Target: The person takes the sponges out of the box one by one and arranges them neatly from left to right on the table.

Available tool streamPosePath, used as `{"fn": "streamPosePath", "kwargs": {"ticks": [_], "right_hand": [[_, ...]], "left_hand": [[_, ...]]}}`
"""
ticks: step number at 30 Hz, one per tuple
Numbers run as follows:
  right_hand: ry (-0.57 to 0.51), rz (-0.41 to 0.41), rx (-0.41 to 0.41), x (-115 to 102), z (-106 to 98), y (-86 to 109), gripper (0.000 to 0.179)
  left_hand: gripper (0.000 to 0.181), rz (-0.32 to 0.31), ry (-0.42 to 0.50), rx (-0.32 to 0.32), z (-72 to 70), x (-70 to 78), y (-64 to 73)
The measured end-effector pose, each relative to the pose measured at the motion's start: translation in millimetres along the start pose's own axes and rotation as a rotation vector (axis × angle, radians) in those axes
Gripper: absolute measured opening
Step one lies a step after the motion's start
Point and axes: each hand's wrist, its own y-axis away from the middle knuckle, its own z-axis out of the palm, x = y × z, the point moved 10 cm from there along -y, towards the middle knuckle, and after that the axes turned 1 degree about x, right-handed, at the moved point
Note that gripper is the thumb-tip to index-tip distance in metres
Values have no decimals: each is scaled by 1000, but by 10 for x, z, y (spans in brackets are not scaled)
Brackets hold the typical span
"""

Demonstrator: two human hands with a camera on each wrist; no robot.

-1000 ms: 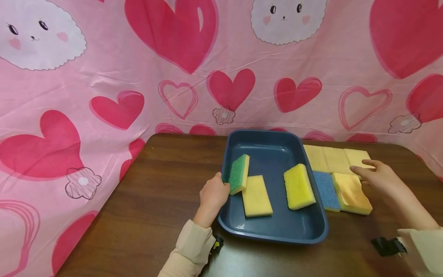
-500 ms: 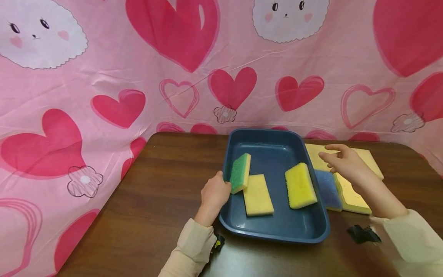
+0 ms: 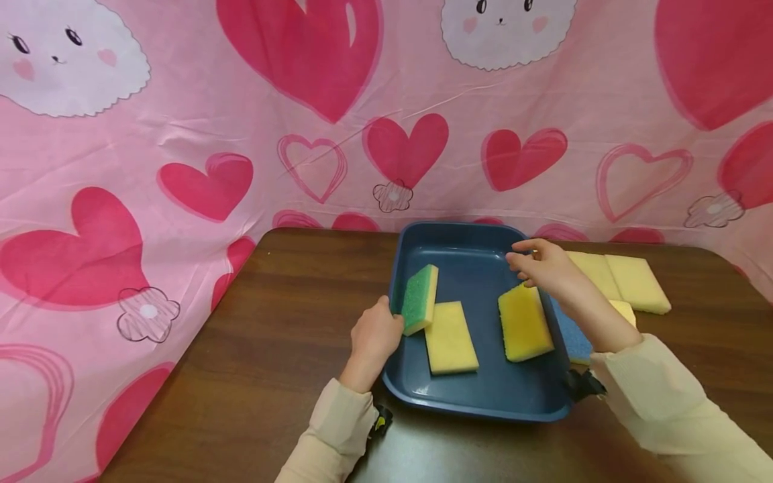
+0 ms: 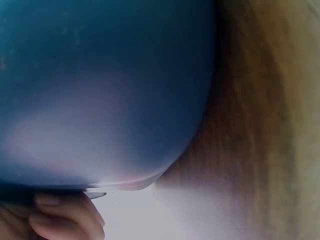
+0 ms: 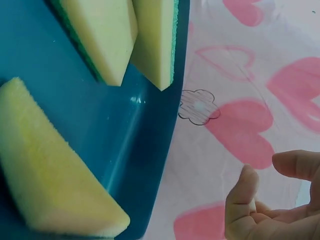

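1. Head view, lower center: left grip [image 3: 376, 335] curls on the left rim of the blue tray [image 3: 461, 261].
2. Right of center: right grip [image 3: 540, 265] hovers near the tray's right edge, thumb and fingers parted, holding nothing.
3. Center to lower right: green-backed sponge [image 3: 417, 302], two yellow sponges [image 3: 451, 342] inside.

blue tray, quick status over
Left hand on blue tray, gripping rim. Right hand over its right side, empty. Three sponges inside. Right forearm partly hides blue sponge alongside.

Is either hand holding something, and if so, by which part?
The left hand grips the blue tray by its left edge; the right hand holds nothing.
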Motion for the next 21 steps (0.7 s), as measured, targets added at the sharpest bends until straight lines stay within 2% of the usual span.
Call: {"fn": "streamPosePath", "kwargs": {"ticks": [9, 17, 21], "right_hand": [[6, 1, -50, -152, 247, -104, 54], [80, 36, -97, -185, 559, -190, 51], [122, 38, -94, -189, 689, -225, 52]], "left_hand": [[34, 0, 0, 8, -5, 0, -4], [32, 5, 2, 8, -6, 1, 1], [34, 5, 3, 4, 1, 1, 2]]}}
